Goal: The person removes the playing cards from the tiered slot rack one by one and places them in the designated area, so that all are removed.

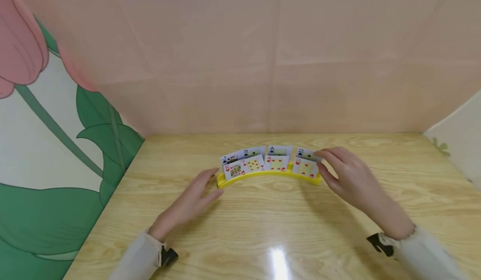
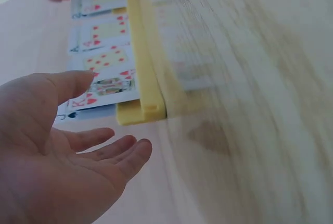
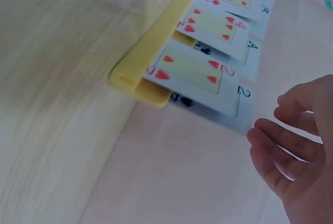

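Note:
A curved yellow card holder (image 1: 276,173) stands on the table with two rows of playing cards upright in it. The front row shows a king of hearts (image 1: 235,170), a seven of diamonds (image 1: 254,164), a four of hearts (image 1: 276,164) and a red two (image 1: 305,168). Behind them rise a jack (image 1: 228,159), an ace (image 1: 279,150) and a black two (image 1: 305,154). My right hand (image 1: 351,177) has its fingertips at the outer edge of that black two, fingers loosely bent. By the holder's left end, my left hand (image 1: 189,198) is spread, thumb and fingers apart, with nothing in it.
The wood-grain table (image 1: 240,230) reaches back to a pinkish wall covering (image 1: 210,54). A flower-patterned panel (image 1: 49,146) borders the left side, and a pale panel (image 1: 462,133) stands at the right. Dark straps (image 1: 168,255) sit at both wrists.

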Motion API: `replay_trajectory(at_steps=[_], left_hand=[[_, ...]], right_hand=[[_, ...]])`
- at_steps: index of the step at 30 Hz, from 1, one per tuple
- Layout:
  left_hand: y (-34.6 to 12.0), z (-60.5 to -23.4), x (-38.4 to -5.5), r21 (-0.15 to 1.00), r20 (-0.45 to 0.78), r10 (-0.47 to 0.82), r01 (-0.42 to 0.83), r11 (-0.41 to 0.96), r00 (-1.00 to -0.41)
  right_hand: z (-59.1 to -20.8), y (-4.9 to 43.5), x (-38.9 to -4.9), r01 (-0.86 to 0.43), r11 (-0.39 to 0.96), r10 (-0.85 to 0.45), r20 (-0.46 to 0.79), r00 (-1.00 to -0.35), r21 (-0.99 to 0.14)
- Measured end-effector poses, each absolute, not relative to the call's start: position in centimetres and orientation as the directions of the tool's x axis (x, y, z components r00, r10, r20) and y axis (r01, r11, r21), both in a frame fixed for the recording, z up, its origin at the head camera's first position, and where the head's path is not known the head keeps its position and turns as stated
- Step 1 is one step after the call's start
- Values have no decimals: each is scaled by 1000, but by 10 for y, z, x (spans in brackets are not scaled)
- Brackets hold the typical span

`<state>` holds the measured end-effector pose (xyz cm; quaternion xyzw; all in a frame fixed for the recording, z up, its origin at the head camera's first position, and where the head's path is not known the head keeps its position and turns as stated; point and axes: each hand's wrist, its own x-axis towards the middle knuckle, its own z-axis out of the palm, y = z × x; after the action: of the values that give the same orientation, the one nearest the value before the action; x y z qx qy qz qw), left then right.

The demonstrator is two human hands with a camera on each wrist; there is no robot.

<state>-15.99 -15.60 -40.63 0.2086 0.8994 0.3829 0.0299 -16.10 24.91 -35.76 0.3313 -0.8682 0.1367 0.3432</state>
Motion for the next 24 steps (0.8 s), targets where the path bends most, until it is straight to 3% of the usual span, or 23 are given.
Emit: replay_trajectory(at_steps=[12,18,24], left_hand=[[-141,-423,-184,939,59,393,185,291,-918],[-138,-433,-190,964,27,367,121,235,-930],[-134,-442,-190,957,75,315,157,245,-946]], right_hand=[[-373,239,-175,-648,759,-460,647,-608,-69],[-379,241,-175,-638,748,-437,588,-680,-183],[-384,244,-174,-592,730,-409,477,-778,-340]])
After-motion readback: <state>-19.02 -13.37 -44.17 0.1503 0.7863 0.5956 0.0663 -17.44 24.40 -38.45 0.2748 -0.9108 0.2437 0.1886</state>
